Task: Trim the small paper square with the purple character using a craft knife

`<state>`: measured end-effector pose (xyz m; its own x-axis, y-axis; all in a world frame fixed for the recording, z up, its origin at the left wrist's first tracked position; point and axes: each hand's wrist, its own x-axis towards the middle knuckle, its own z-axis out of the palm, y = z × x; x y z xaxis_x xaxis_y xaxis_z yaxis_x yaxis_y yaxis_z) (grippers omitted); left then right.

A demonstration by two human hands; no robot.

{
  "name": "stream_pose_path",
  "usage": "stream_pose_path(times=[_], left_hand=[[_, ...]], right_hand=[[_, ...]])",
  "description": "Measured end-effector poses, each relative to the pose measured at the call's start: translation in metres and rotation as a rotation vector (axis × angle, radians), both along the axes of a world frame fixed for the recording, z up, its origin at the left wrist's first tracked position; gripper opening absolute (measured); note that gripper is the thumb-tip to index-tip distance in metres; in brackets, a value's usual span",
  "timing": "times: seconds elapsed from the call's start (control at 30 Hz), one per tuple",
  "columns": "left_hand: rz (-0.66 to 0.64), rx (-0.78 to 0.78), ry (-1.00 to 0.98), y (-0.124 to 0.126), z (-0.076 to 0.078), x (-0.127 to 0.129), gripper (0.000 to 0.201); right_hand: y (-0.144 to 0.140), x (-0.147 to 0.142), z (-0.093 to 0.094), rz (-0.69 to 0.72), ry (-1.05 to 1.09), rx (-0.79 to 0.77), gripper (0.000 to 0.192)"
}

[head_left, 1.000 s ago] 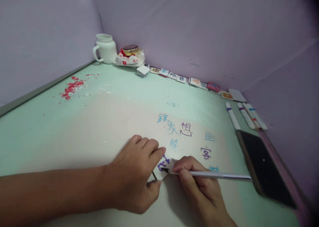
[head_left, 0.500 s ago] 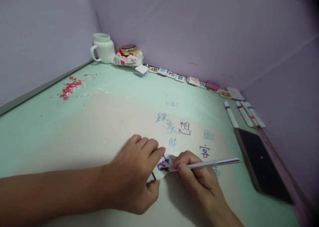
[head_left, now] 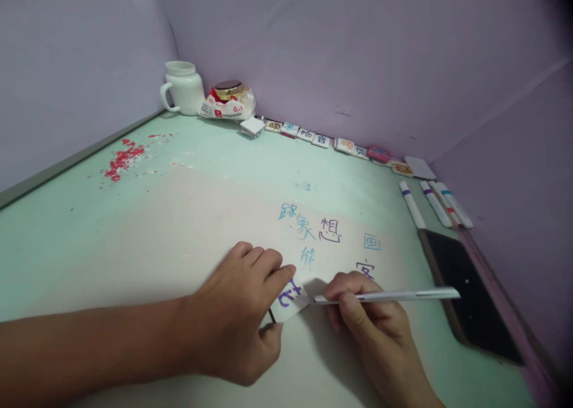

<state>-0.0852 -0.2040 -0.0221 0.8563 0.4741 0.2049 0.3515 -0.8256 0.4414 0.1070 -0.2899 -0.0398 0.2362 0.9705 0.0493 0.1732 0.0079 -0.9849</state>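
Two hands work close together at the near edge of the pale green desk in the head view. The left hand lies palm down with its fingers curled and closed on a small white tile, thumb under its near edge and forefinger on its top; the tile bears a purple character and sits tilted just above the desk, between both hands. The right hand has its fingers closed around a slim white pen, held nearly level, its tip just beside the tile's right edge; whether tip and tile touch cannot be told.

Blue and purple characters are written on the desk just beyond the hands. A dark phone lies flat to the right, and three white markers lie side by side past it.

In the far corner stands a white mug; its inside cannot be seen. Beside it a crumpled plastic bag holds a gold-lidded jar. A row of lettered tiles runs along the back wall, and red crumbs are scattered at the left.
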Motion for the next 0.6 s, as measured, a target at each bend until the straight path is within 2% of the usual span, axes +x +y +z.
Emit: stream_pose_path(times=[0.13, 0.2, 0.33, 0.5, 0.6], left_hand=[[-0.002, -0.007, -0.023, 0.001, 0.000, 0.000, 0.046], [-0.006, -0.008, -0.035, 0.002, -0.002, 0.000, 0.049], [0.031, -0.008, -0.040, 0.003, -0.003, 0.000, 0.049], [0.066, -0.002, -0.067, 0.004, -0.004, -0.003, 0.045], [0.066, -0.002, -0.072, 0.005, -0.006, -0.004, 0.045]], right_hand=[[-0.007, -0.003, 0.002, -0.051, -0.194, 0.068, 0.008], [-0.009, -0.004, 0.004, -0.033, -0.275, 0.094, 0.010], [-0.009, -0.003, 0.012, 0.019, -0.288, 0.153, 0.014], [-0.006, 0.003, 0.025, -0.055, -0.362, 0.177, 0.015], [-0.004, 0.007, 0.028, -0.046, -0.312, 0.153, 0.015]])
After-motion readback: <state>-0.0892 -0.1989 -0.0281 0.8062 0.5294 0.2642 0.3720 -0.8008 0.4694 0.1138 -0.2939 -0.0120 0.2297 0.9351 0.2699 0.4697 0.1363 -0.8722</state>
